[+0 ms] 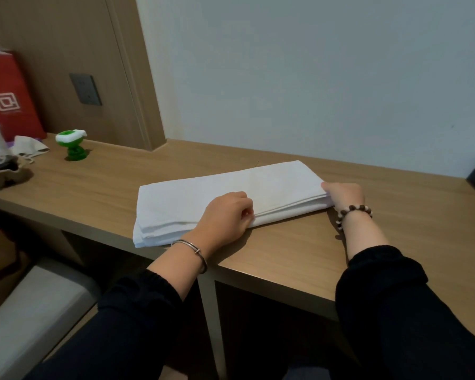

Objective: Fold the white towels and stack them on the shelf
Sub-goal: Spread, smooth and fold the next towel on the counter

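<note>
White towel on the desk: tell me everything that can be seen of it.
The white towel is plain white cloth, folded into a long flat rectangle of several layers, whose stacked edges show along the near side and the left end. It lies flat on the wooden desk, slanted, its left end near the front edge. The left hand grips its near edge about midway, fingers curled; the right hand holds its right end, thumb on top. Nothing else touches it.

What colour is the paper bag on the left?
The paper bag is red with a white logo, head view.
</note>
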`<state>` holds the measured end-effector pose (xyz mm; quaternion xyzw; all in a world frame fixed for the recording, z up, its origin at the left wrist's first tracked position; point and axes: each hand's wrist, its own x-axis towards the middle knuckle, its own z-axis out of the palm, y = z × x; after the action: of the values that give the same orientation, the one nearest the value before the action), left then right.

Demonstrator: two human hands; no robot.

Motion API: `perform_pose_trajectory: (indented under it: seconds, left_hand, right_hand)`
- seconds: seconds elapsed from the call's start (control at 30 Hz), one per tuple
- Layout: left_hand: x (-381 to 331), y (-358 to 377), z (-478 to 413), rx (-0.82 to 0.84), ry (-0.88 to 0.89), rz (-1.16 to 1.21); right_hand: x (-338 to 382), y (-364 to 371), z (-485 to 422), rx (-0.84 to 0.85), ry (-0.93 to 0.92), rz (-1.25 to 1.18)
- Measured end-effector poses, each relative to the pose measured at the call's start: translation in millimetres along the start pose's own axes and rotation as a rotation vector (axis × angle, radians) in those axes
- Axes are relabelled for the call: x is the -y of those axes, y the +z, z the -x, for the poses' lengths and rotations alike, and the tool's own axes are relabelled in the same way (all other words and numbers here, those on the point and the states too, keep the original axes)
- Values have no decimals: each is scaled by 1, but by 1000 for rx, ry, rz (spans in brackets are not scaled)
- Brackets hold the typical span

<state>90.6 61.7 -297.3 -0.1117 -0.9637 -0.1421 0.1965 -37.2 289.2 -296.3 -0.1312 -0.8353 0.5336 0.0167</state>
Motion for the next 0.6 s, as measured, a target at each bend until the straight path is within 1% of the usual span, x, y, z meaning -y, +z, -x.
perform_pose_trajectory:
  seconds: [0.07, 0.17, 0.27, 0.37, 0.5, 0.6]
  left_hand:
    - [-1, 2, 1, -9, -28, 31]
    - [0, 0, -3, 1, -40, 23]
    - [-2, -2, -7, 46, -29, -25]
    - [-6, -9, -13, 100, 20, -92]
    - [-13, -17, -19, 66, 118, -143]
    - [-19, -8, -12, 134, 133, -160]
  right_hand:
    - [1, -1, -1, 8, 8, -14]
    - [-3, 2, 3, -35, -86, 173]
    - [-7, 7, 8, -84, -182, 273]
    - [-7, 10, 10, -114, -185, 280]
    - [-6, 13, 11, -143, -154, 265]
    - [-8, 13, 10, -148, -147, 244]
